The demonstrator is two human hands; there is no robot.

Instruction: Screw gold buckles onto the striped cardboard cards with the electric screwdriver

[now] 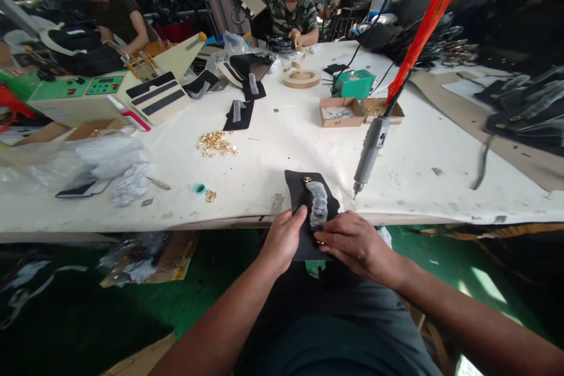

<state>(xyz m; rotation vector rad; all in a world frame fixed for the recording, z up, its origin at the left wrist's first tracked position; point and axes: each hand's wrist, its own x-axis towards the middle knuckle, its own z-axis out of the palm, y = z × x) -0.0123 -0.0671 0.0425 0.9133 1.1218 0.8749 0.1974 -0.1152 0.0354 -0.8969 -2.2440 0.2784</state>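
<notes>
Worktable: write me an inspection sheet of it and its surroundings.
Surface: white table, dark marks.
Job's things: black piece with translucent strip and gold fitting on it.
Clutter: loose gold pile, tape ring, two cartons.
Grips: left hand holds the piece, thumb on top; right hand at its lower right.
Cables: dark cord above driver; thin cord near green box.
Surroundings: person across, second person leftward; green floor.

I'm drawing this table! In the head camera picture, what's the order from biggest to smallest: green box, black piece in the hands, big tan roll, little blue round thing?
1. Black piece, though being nearest the camera makes it look extra big
2. Green box
3. Big tan roll
4. Little blue round thing
</notes>
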